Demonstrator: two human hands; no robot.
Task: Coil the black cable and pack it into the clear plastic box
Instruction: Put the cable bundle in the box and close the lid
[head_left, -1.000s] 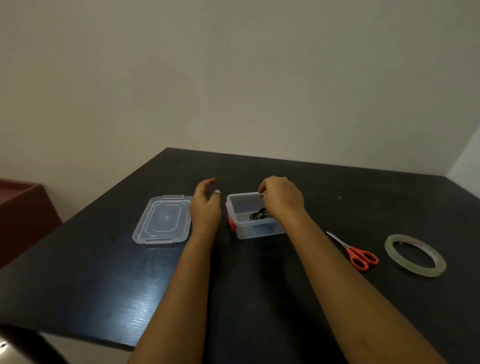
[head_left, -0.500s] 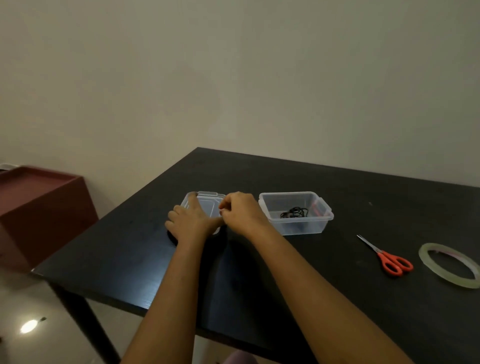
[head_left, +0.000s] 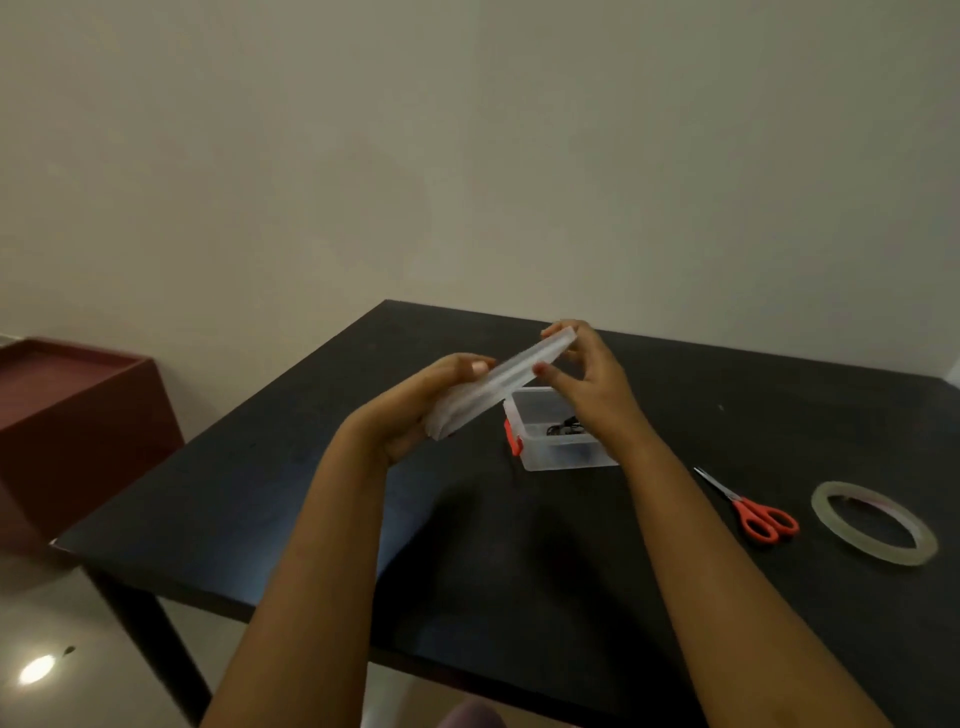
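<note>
The clear plastic box (head_left: 540, 451) stands open on the black table, an orange latch on its left end. The coiled black cable (head_left: 563, 429) lies inside it, partly hidden by my right wrist. Both hands hold the clear lid (head_left: 498, 387) in the air, tilted, above and left of the box. My left hand (head_left: 415, 405) grips the lid's lower left end. My right hand (head_left: 587, 379) pinches its upper right end.
Orange-handled scissors (head_left: 753, 514) and a roll of clear tape (head_left: 875, 522) lie right of the box on the black table (head_left: 260, 509). A dark red cabinet (head_left: 67, 415) stands to the table's left. The table's near edge runs below my forearms.
Both hands have lifted the lid off the table and carried it up and to the right, toward the box. The camera has shifted.
</note>
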